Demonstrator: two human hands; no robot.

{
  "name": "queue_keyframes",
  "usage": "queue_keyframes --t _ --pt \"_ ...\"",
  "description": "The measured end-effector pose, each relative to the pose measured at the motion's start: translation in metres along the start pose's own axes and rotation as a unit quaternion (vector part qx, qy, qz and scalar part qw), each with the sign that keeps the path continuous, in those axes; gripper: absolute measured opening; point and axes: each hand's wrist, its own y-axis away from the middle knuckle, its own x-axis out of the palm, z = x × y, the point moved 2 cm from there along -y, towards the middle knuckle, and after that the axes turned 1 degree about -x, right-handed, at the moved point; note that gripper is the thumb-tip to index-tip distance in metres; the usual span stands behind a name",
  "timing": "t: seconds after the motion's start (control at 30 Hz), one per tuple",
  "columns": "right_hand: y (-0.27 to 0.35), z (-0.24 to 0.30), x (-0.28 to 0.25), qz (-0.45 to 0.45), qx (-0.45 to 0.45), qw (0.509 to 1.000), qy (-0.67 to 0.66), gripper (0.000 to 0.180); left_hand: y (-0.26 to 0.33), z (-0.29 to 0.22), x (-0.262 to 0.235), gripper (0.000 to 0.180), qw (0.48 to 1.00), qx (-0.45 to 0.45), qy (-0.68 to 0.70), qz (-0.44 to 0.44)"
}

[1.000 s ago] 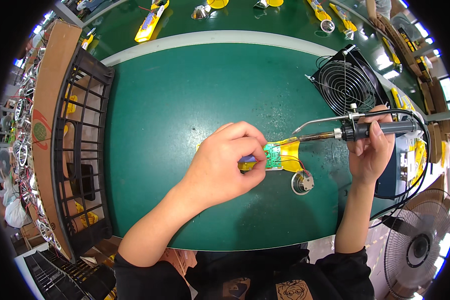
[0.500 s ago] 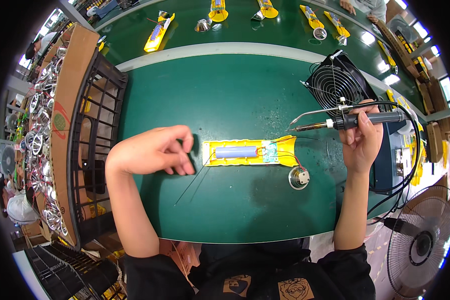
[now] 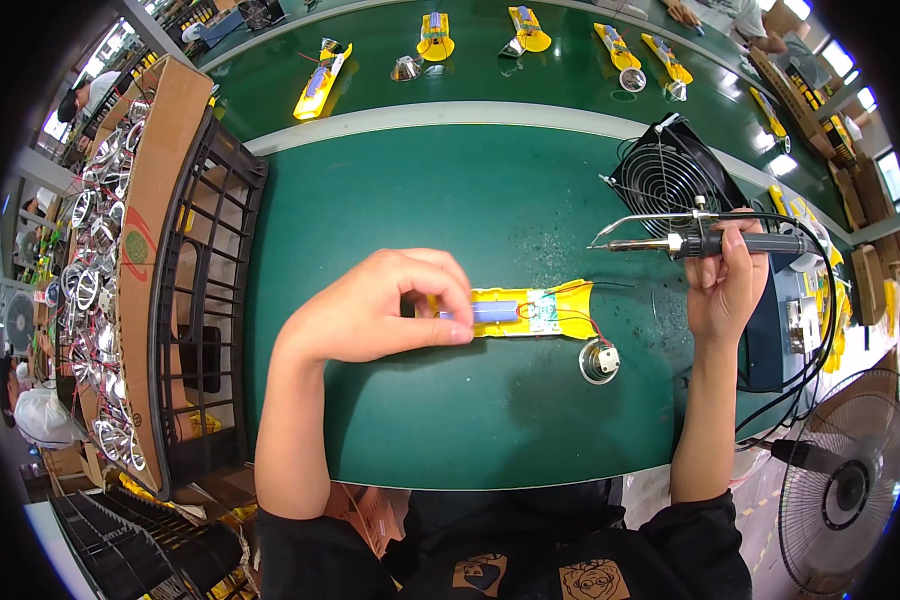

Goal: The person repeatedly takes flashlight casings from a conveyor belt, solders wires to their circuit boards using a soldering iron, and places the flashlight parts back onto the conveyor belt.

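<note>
A yellow plastic flashlight shell [image 3: 573, 298] lies lengthwise on the green bench, with a blue cylindrical battery [image 3: 497, 312] and a green circuit board [image 3: 543, 312] inside. My left hand [image 3: 380, 305] is closed over the shell's left end, thumb on the near edge, fingers curled on the far side; that end is largely hidden. My right hand [image 3: 725, 275] grips a soldering iron [image 3: 755, 243] with a thin metal feed tube [image 3: 645, 217] above it. The iron's tip points left, apart from the shell. Thin wires run from the board to a round reflector lamp head [image 3: 600, 362] near the shell's right end.
A black fan with a wire guard [image 3: 662, 180] stands behind the iron. At left are a black crate [image 3: 215, 290] and a cardboard box [image 3: 155, 220] of reflectors. More yellow shells [image 3: 322, 85] lie on the far bench. Black cables and a floor fan [image 3: 850, 485] are at right.
My left hand has moved right, from beside the shell onto its left end, and its fingers have closed there. The soldering iron has shifted slightly, still in my right hand.
</note>
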Motion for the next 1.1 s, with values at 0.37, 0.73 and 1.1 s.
queue_keyframes --t 0.37,0.73,1.1 --pt "0.0 0.003 0.003 -0.028 -0.008 1.0 0.008 0.011 -0.018 0.006 0.024 0.006 0.98 0.05 0.095 -0.167" --pt "0.012 0.003 0.013 0.088 0.034 0.985 0.144 0.017 -0.023 0.005 0.039 0.008 0.967 0.095 -0.158 -0.176" --pt "0.017 0.0 0.022 0.131 0.064 0.974 0.173 0.012 -0.026 0.01 0.042 0.008 0.964 0.078 -0.166 -0.192"
